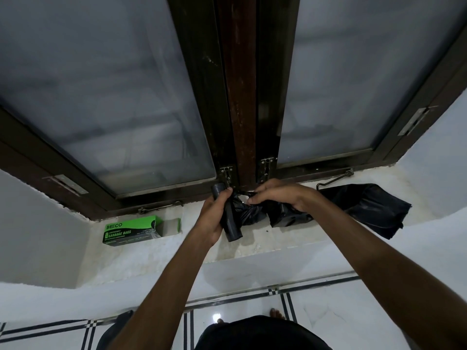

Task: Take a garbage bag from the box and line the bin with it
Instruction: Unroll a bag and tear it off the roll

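Note:
A green and black garbage bag box (131, 230) lies open on the white window sill (252, 246), to the left of my hands. My left hand (214, 218) grips a black roll of garbage bags (231, 228) upright in its fist. My right hand (280, 195) pinches the black garbage bag (366, 205) that trails off the roll; its loose end lies spread on the sill to the right. No bin shows clearly; a dark shape (113, 329) sits at the lower left on the floor.
A dark wooden window frame (240, 97) with frosted panes stands right behind the sill. Metal stay hooks (333, 181) lie along the sill's back edge. Below is white tiled floor (353, 319) with black lines, with my toes (275, 313) visible.

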`<state>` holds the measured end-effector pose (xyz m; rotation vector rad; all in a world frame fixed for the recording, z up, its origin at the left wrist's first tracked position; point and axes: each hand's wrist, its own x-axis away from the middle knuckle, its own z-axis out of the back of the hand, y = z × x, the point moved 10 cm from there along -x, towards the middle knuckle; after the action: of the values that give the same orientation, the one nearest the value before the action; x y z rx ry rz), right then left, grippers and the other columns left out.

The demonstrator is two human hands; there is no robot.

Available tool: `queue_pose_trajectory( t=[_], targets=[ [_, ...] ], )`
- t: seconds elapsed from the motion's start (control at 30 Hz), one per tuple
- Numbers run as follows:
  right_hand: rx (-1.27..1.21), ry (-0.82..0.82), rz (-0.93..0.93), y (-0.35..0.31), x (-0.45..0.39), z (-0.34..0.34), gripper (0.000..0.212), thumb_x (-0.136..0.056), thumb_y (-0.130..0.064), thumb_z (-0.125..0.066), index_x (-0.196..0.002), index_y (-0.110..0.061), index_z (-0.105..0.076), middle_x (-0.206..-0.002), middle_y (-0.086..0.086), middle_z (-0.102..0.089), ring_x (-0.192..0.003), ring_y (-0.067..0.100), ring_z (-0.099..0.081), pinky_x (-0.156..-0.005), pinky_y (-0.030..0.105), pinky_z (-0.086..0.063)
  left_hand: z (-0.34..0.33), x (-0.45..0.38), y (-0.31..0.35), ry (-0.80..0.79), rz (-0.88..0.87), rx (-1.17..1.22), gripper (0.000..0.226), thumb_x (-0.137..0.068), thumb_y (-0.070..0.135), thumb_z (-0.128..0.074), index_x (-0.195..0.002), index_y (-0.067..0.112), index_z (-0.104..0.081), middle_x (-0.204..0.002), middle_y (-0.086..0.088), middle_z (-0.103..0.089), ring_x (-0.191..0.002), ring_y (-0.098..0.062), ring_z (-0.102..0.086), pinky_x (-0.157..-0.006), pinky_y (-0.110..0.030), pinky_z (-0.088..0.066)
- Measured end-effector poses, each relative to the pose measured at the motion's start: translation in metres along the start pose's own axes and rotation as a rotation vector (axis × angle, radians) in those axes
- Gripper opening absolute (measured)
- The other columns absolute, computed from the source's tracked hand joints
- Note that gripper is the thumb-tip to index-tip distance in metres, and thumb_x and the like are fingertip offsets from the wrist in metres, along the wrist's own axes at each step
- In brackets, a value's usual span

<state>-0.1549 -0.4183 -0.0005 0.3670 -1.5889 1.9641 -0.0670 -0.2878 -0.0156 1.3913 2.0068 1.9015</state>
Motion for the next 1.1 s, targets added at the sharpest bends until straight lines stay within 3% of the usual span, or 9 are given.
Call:
queue_pose_trajectory(
  t=[0.17, 0.27, 0.37, 0.47, 0.57, 0.73, 0.83, 0.9, 1.1],
  targets=[
    [0.027, 0.043, 0.07, -0.004, -0.003, -0.003, 0.021, -0.083, -0.02, -0.08, -0.102, -0.01, -0.078, -0.1, 0.001, -0.078, -0.099, 0.01, -0.071, -0.085, 0.02, -0.05, 0.005, -0.004, 0.002, 0.059, -0.02, -0.031, 0.029, -0.095, 0.027, -0.064, -0.116, 0.007, -0.064, -0.112, -0.018, -0.072, -0.105, -0.032, -0.069, -0.092, -0.043, -0.056],
    [0.055, 0.099, 0.104, -0.003, -0.006, -0.003, 0.021, -0.082, -0.019, -0.081, -0.095, -0.003, -0.077, -0.096, 0.01, -0.078, -0.09, 0.014, -0.071, -0.081, 0.026, -0.051, 0.006, -0.004, 0.003, 0.082, -0.03, -0.057, 0.018, -0.095, 0.027, -0.064, -0.106, 0.012, -0.065, -0.104, -0.014, -0.072, -0.099, -0.029, -0.069, -0.091, -0.042, -0.056],
    [0.104, 0.151, 0.114, -0.006, -0.006, -0.003, 0.023, -0.081, -0.018, -0.08, -0.085, 0.003, -0.072, -0.076, 0.007, -0.072, -0.07, 0.012, -0.065, -0.068, 0.028, -0.047, 0.008, -0.004, 0.001, 0.11, -0.048, -0.082, 0.018, -0.096, 0.026, -0.062, -0.107, 0.012, -0.063, -0.102, -0.014, -0.07, -0.096, -0.028, -0.068, -0.08, -0.037, -0.057],
    [0.139, 0.218, 0.14, -0.014, -0.005, -0.005, 0.014, -0.08, -0.011, -0.074, -0.072, -0.003, -0.066, -0.064, 0.006, -0.058, -0.06, 0.015, -0.055, -0.061, 0.029, -0.039, 0.006, -0.003, -0.001, 0.128, -0.061, -0.09, 0.022, -0.096, 0.027, -0.062, -0.107, 0.009, -0.063, -0.1, -0.017, -0.069, -0.095, -0.031, -0.068, -0.082, -0.043, -0.059],
    [0.181, 0.254, 0.153, -0.019, -0.005, -0.008, 0.014, -0.081, -0.007, -0.069, -0.069, -0.007, -0.063, -0.064, 0.007, -0.056, -0.06, 0.017, -0.055, -0.058, 0.029, -0.039, 0.004, -0.005, -0.002, 0.139, -0.085, -0.163, 0.027, -0.094, 0.031, -0.063, -0.106, 0.007, -0.063, -0.088, -0.014, -0.064, -0.085, -0.028, -0.065, -0.087, -0.049, -0.057],
    [0.299, 0.304, 0.195, -0.021, -0.003, -0.011, 0.01, -0.087, -0.006, -0.067, -0.078, -0.01, -0.069, -0.075, 0.004, -0.065, -0.069, 0.013, -0.062, -0.052, 0.018, -0.039, 0.001, -0.003, -0.002, 0.155, -0.101, -0.164, 0.025, -0.095, 0.029, -0.061, -0.108, 0.008, -0.062, -0.085, -0.011, -0.063, -0.079, -0.022, -0.063, -0.074, -0.037, -0.055],
    [0.293, 0.371, 0.248, -0.024, -0.001, -0.008, 0.007, -0.09, -0.01, -0.067, -0.093, -0.009, -0.074, -0.085, 0.002, -0.07, -0.08, 0.013, -0.064, -0.056, 0.014, -0.04, 0.004, -0.002, -0.004, 0.179, -0.073, -0.085, 0.026, -0.095, 0.028, -0.063, -0.11, 0.007, -0.06, -0.088, -0.013, -0.063, -0.08, -0.024, -0.064, -0.074, -0.037, -0.055],
    [0.209, 0.386, 0.238, -0.02, -0.001, -0.003, 0.006, -0.09, -0.014, -0.069, -0.089, -0.011, -0.074, -0.081, 0.001, -0.069, -0.08, 0.015, -0.065, -0.061, 0.019, -0.043, 0.008, -0.002, -0.002, 0.194, -0.041, 0.001, 0.035, -0.094, 0.029, -0.064, -0.117, 0.004, -0.056, -0.091, -0.013, -0.062, -0.08, -0.024, -0.064, -0.068, -0.034, -0.055],
    [-0.099, 0.178, 0.132, -0.006, -0.006, -0.008, 0.013, -0.092, -0.033, -0.071, -0.091, -0.023, -0.078, -0.097, -0.002, -0.077, -0.099, 0.012, -0.069, -0.088, 0.025, -0.047, 0.005, -0.003, 0.007, 0.129, -0.029, 0.039, 0.026, -0.095, 0.028, -0.064, -0.112, 0.008, -0.06, -0.092, -0.015, -0.066, -0.077, -0.025, -0.068, -0.061, -0.032, -0.057]
  ],
)
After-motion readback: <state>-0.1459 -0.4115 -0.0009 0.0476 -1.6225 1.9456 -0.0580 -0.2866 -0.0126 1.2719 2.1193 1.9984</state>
